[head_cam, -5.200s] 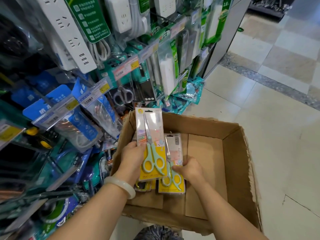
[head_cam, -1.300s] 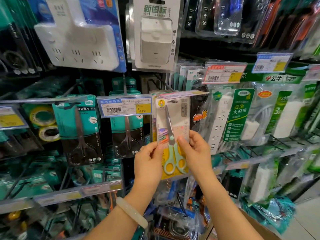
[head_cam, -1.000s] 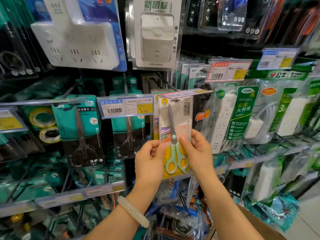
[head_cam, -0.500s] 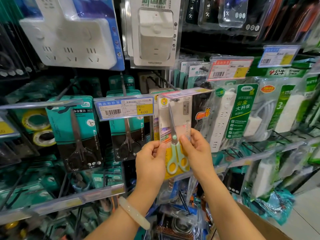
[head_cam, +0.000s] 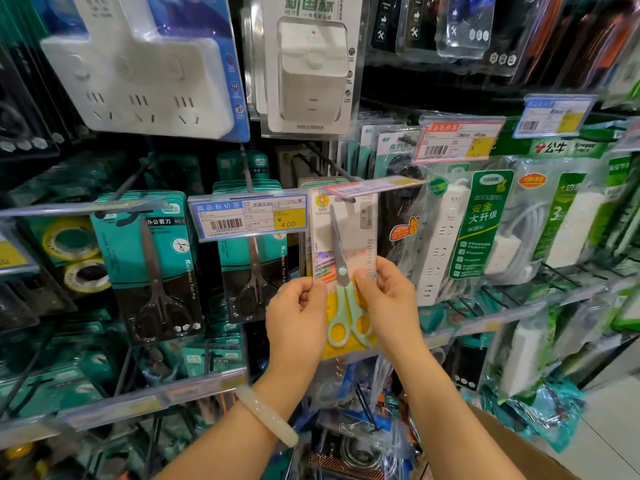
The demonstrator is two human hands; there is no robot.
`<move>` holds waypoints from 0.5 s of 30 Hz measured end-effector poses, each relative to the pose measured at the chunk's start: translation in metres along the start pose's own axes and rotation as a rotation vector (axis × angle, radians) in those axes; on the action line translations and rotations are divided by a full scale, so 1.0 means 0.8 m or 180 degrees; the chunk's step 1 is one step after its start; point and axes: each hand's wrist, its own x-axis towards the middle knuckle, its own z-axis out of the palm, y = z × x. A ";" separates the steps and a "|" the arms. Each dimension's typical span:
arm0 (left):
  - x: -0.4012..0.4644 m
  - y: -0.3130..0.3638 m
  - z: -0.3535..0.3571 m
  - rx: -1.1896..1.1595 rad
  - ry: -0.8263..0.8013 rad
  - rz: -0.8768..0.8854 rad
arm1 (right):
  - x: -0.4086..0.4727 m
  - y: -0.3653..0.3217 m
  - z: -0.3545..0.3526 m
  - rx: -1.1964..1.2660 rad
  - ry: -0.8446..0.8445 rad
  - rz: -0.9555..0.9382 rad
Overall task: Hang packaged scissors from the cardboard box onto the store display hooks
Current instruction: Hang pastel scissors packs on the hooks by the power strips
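A carded pack of mint-handled scissors (head_cam: 343,271), yellow at the bottom, is pinched at its sides by the left hand (head_cam: 298,320) and right hand (head_cam: 391,303), apparently hung on a display hook (head_cam: 341,199). "4.00" is printed on the neighbouring price tag (head_cam: 247,216).

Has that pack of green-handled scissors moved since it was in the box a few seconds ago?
Yes. The scissors pack went up from the box to the hook beside the 4.00 price tag.

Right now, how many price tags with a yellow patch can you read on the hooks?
3: one left of the held scissors pack, one red-edged upper right, one blue-edged far right. Blurred ones may exist elsewhere.
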 end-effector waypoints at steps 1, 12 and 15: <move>0.003 0.000 0.001 0.0068 0.0014 -0.0016 | 0.003 0.001 0.002 -0.0067 0.0015 0.0014; 0.001 0.006 -0.001 0.0163 -0.0116 -0.0140 | 0.001 -0.003 0.001 -0.0226 0.0064 0.0019; 0.006 0.014 -0.001 0.0213 -0.0109 -0.0131 | 0.008 -0.009 0.004 -0.0350 0.0153 0.0012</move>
